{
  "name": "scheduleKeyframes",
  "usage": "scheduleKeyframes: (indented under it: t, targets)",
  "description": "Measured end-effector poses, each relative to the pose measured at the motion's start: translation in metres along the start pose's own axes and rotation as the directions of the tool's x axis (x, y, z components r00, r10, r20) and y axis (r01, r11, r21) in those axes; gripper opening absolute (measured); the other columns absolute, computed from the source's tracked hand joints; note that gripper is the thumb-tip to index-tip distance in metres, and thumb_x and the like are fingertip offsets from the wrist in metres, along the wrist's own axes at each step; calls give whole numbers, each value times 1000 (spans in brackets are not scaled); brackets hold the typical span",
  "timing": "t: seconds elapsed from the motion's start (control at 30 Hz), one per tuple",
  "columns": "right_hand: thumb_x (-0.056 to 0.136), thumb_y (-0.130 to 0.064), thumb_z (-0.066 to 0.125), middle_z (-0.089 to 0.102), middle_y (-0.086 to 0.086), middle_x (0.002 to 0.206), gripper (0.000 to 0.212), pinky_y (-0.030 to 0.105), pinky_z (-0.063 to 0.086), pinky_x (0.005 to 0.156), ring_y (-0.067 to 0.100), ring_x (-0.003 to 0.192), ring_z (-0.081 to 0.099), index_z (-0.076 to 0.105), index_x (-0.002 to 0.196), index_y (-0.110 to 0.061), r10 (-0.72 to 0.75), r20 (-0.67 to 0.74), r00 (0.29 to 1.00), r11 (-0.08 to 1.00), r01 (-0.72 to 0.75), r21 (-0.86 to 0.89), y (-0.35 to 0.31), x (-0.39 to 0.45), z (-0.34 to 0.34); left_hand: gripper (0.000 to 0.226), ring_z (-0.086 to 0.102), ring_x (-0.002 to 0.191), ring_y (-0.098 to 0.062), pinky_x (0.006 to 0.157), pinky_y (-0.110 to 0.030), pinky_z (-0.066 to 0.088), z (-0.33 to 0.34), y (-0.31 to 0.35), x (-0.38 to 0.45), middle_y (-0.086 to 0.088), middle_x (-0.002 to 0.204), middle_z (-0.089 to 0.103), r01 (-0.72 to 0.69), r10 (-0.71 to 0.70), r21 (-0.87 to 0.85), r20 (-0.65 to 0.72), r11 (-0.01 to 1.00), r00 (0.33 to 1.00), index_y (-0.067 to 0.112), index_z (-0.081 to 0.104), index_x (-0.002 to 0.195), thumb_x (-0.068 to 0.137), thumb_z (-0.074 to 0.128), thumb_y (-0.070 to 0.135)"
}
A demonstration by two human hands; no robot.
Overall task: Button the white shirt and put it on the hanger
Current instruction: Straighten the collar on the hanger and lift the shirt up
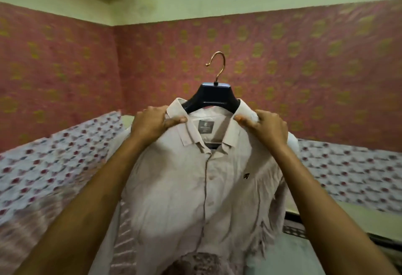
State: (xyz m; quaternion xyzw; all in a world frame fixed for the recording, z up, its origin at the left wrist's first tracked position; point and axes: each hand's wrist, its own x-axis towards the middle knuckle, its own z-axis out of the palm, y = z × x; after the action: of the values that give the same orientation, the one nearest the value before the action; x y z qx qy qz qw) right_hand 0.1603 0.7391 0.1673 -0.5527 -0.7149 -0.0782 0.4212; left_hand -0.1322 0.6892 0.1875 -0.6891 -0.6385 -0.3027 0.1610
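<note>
Your left hand (152,121): grips the white shirt (195,187) at its collar's left side.
Your right hand (266,128): pinches the collar's right side.
Hanger (212,96): inside the buttoned shirt.

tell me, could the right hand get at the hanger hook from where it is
Probably yes. The hook stands bare above the shirt with nothing around it, but the right hand now pinches the collar and would have to let go.

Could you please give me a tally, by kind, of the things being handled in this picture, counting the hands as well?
Shirt: 1
Hanger: 1
Hands: 2, left hand and right hand, each gripping the shirt at a shoulder
Total: 4
</note>
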Motion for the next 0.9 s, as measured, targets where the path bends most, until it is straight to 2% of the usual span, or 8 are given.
scheduleKeyframes:
  t: [0.17, 0.3, 0.4, 0.5, 0.57, 0.63, 0.73, 0.9]
  targets:
    - [67, -83, 44, 51, 4, 62, 68, 34, 32, 58, 29, 65, 51, 35, 56, -17, 113, -61, 992, 985, -119, -125, 84, -8, -73, 96, 61, 90, -38, 68, -38, 36, 45, 100, 33, -18, 94, 68, -147, 148, -86, 10, 985, 989, 18, 64, 97, 51, 16, 89]
    - [60, -87, 39, 44, -1, 56, 71, 32, 26, 52, 26, 62, 46, 36, 56, -17, 192, -112, 975, 956, -211, -202, 156, -13, -123, 97, 61, 88, -38, 66, -36, 35, 80, 184, 58, -19, 91, 68, -242, 245, -159, -2, 957, 969, 17, 64, 96, 52, 17, 88]
    - [62, -86, 38, 51, 4, 63, 72, 33, 28, 54, 27, 65, 47, 44, 61, -14, 206, -139, 969, 932, -237, -272, 211, -11, -160, 96, 61, 86, -37, 66, -36, 36, 106, 251, 77, -17, 88, 67, -283, 285, -194, -15, 939, 958, 18, 64, 95, 52, 17, 89]
    - [72, -77, 43, 47, 3, 62, 61, 33, 26, 52, 25, 65, 44, 36, 56, -18, 219, -160, 963, 915, -259, -309, 267, -8, -201, 96, 62, 84, -36, 64, -35, 37, 130, 322, 97, -16, 87, 67, -332, 333, -227, -38, 916, 942, 18, 65, 96, 52, 17, 89]
    - [71, -78, 38, 46, 2, 61, 61, 32, 27, 52, 26, 65, 46, 32, 55, -19, 229, -177, 957, 902, -277, -331, 304, -6, -227, 91, 61, 83, -35, 63, -34, 35, 143, 371, 110, -16, 86, 67, -364, 364, -237, -43, 901, 930, 17, 65, 97, 57, 23, 88]
    - [68, -80, 33, 43, 0, 57, 63, 31, 25, 49, 27, 63, 47, 30, 56, -18, 243, -197, 950, 891, -299, -343, 339, -1, -251, 85, 61, 83, -35, 63, -33, 35, 158, 416, 124, -17, 87, 67, -376, 372, -218, -60, 901, 926, 17, 65, 99, 63, 26, 83]
    - [73, -77, 38, 44, 0, 57, 63, 31, 22, 48, 28, 65, 49, 31, 56, -17, 261, -222, 939, 872, -328, -364, 389, 10, -276, 86, 62, 85, -35, 64, -34, 37, 181, 472, 145, -16, 89, 67, -381, 371, -224, -86, 897, 925, 19, 64, 103, 63, 24, 83]
    - [69, -81, 35, 54, 5, 66, 67, 33, 30, 54, 29, 67, 50, 38, 58, -14, 296, -293, 909, 825, -398, -401, 463, 32, -305, 88, 62, 85, -34, 66, -35, 37, 218, 550, 182, -13, 89, 67, -397, 393, -280, -74, 874, 917, 19, 63, 101, 62, 25, 88]
